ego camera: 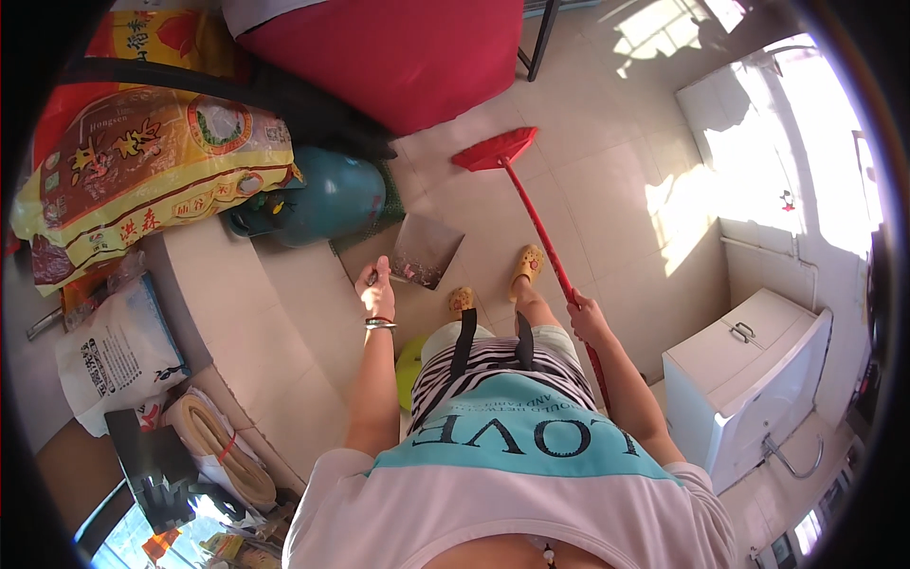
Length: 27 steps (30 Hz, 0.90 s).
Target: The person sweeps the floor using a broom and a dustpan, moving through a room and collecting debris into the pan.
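Observation:
My right hand (589, 320) is closed around the red handle (538, 222) of a broom. The broom's red head (495, 149) rests on the tiled floor ahead, close to a red cloth. On the other side, my left hand (377, 290) has its fingers curled around a small dark end, which looks like the top of the dustpan handle; most of it is hidden by the hand. Just beyond that hand, the dustpan (429, 249) stands low over the floor, with bits of debris along its near edge.
A teal gas cylinder (330, 195) stands at left beside a large rice bag (156, 171). Red cloth (398, 57) hangs ahead. A white sink cabinet (739, 341) is at right. Yellow clogs (527, 270) are on my feet, and a lime-green round object (407, 366) is partly hidden by my body.

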### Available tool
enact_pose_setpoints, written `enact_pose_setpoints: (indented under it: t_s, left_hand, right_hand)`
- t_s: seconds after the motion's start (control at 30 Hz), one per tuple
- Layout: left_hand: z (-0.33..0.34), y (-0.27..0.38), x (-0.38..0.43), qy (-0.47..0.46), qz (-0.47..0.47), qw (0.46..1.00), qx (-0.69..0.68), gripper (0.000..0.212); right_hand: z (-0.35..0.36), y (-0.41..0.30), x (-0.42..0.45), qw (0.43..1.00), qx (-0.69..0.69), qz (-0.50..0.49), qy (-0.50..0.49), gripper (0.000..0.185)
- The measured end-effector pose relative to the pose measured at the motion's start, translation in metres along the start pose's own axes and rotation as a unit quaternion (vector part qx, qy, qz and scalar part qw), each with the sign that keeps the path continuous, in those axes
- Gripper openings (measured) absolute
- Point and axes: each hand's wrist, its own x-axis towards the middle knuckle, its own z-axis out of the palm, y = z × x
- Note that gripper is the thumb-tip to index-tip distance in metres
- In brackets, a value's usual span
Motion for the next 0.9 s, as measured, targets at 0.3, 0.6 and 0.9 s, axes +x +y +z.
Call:
enact_pose_setpoints:
  t_s: [0.3,0.6,0.9]
  left_hand:
    - [0.055,0.050,0.000,-0.023,-0.062,0.998,0.007,0.042]
    - [0.110,0.101,-0.013,-0.134,0.023,0.989,-0.060,0.029]
    - [0.216,0.218,-0.010,-0.268,0.089,0.956,-0.081,0.033]
  right_hand:
    - [-0.076,0.055,-0.072,0.987,-0.041,-0.073,-0.137,0.039]
    - [-0.124,0.048,-0.115,0.942,0.312,0.119,-0.029,0.041]
    - [-0.147,0.081,-0.055,0.880,0.464,0.103,0.019,0.050]
